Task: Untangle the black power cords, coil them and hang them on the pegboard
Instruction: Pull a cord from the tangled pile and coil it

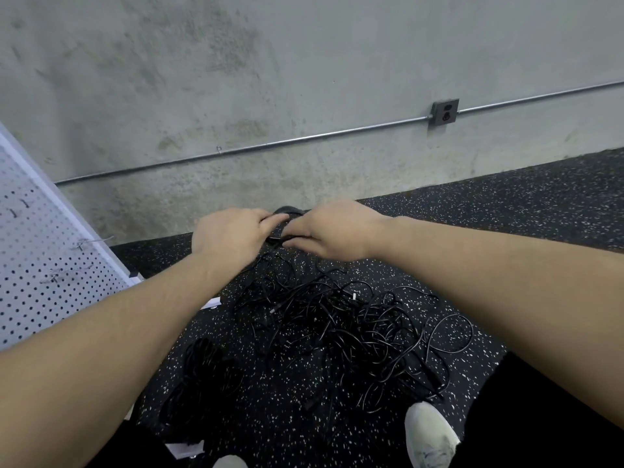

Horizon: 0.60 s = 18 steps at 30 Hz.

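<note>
While the tangled heap of thin black power cords (354,332) sprawls below, we've both hands up: left hand (229,236) & right hand (332,231) gripping a small black coiled cord (282,228).

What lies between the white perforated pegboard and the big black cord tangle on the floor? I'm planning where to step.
In the head view, speckled black rubber floor and a smaller black cord bundle lie between white pegboard and tangle.

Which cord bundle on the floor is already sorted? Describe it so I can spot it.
Start at the white perforated pegboard on the left and drop to the speckled black rubber floor below it. The compact black cord bundle lies there, left of the sprawling tangle of loose black cords; its strands appear gathered, not spread.
</note>
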Each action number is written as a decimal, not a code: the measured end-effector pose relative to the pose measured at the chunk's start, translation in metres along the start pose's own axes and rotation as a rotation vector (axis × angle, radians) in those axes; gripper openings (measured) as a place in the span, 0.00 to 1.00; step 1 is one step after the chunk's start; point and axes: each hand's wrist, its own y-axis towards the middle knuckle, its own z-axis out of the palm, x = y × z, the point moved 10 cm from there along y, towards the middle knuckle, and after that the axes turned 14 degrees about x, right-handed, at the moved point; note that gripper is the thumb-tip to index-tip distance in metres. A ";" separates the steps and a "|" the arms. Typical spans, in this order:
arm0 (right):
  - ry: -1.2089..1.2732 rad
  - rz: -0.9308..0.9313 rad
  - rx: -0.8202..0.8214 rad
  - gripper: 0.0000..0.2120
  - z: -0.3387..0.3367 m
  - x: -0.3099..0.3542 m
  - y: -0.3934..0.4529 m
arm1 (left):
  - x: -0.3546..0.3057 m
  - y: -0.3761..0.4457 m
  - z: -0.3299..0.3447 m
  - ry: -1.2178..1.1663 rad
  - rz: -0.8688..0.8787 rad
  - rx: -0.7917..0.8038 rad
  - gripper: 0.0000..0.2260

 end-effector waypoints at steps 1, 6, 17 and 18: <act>0.009 0.021 -0.054 0.16 -0.006 -0.005 -0.001 | -0.008 0.000 0.002 0.069 0.034 0.013 0.24; 0.514 0.219 -0.275 0.14 -0.014 -0.057 -0.022 | -0.027 -0.005 0.010 -0.041 0.106 0.049 0.30; 1.128 0.367 -0.081 0.11 0.040 -0.101 -0.032 | -0.040 -0.011 0.011 -0.715 0.385 -0.011 0.28; 1.183 0.395 -0.019 0.13 0.051 -0.103 -0.034 | -0.037 -0.008 0.014 -0.822 0.368 -0.008 0.26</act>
